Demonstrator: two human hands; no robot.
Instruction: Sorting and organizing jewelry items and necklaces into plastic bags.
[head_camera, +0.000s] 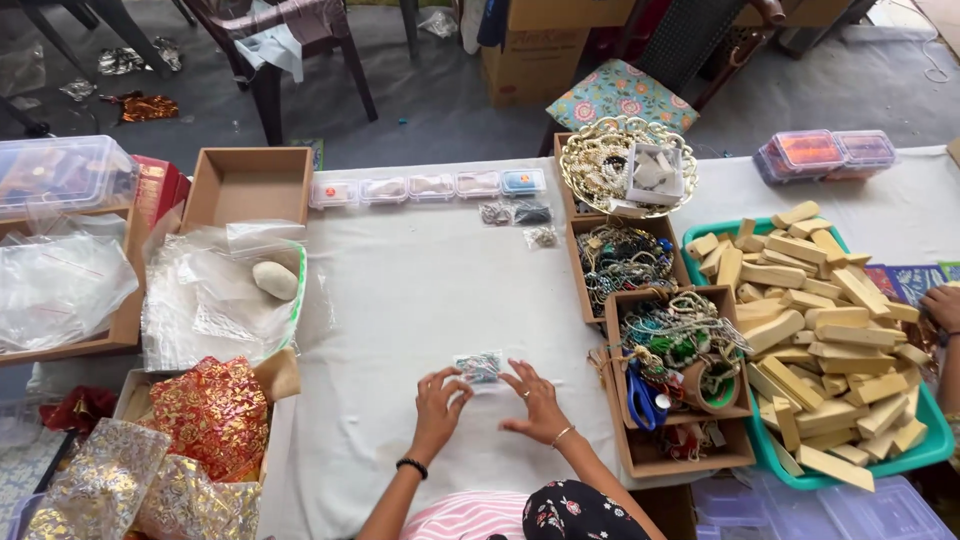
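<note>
— White cloth covers the whole long table (420, 300), and right at its near edge lies a small clear plastic packet with something beaded and bluish inside (478, 367). See it?

— Yes. The left hand (438, 400), with a black band at the wrist, has its fingertips pinching the packet's left edge. The right hand (537, 402), a thin gold bangle on the wrist, lies flat with fingers spread loose on the cloth, just touching the packet's right side, gripping nothing.

— What's beside them?

— To the right, an open brown cardboard box heaped with beaded jewellery and blue-handled scissors (680, 375), and beyond it a green plastic tray piled with pale wooden blocks (835, 320). Another person's hand (943, 305) rests at that tray's far right edge.

— And on the left?

— A loose stack of clear plastic bags held down by a smooth pale stone (275, 279), with red and gold patterned pouches (212, 410) nearer us. At the far edge sits a row of small clear lidded cases (430, 186).
</note>
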